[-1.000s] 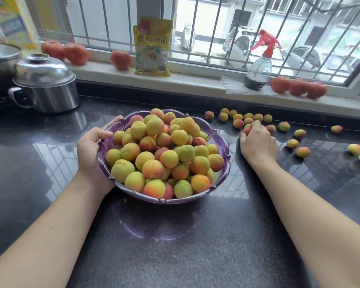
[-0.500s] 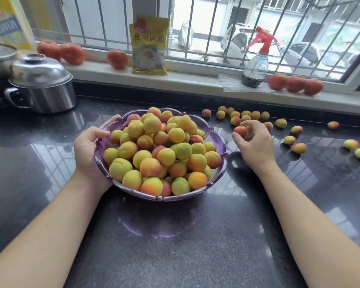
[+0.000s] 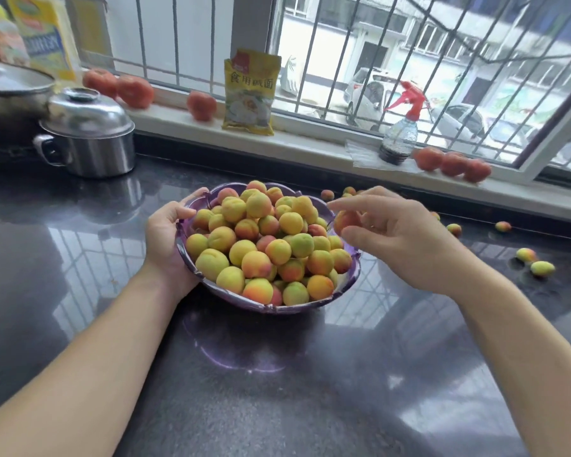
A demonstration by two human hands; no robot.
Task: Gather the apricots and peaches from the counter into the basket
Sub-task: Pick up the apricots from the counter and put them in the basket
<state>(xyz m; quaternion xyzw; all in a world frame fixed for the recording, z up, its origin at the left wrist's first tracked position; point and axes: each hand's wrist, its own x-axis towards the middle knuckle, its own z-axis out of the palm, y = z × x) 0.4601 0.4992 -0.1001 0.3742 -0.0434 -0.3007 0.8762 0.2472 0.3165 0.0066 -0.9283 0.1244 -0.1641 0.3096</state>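
Note:
A purple plastic basket heaped with yellow, orange and green apricots and peaches stands mid-counter. My left hand grips its left rim, thumb over the edge. My right hand hovers just above the basket's right rim and pinches one reddish-orange apricot between thumb and fingers. Loose fruit lies on the dark counter to the right: a green-yellow one, another beside it, others farther back, and one behind the basket. My right hand hides part of the pile behind it.
A steel pot with a domed lid sits at the back left. On the window sill stand a yellow packet, a spray bottle and several tomatoes. The black counter is glossy.
My right hand picked an apricot from the pile behind the basket, lifted it and carried it left to the basket's rim. The left hand stayed on the rim.

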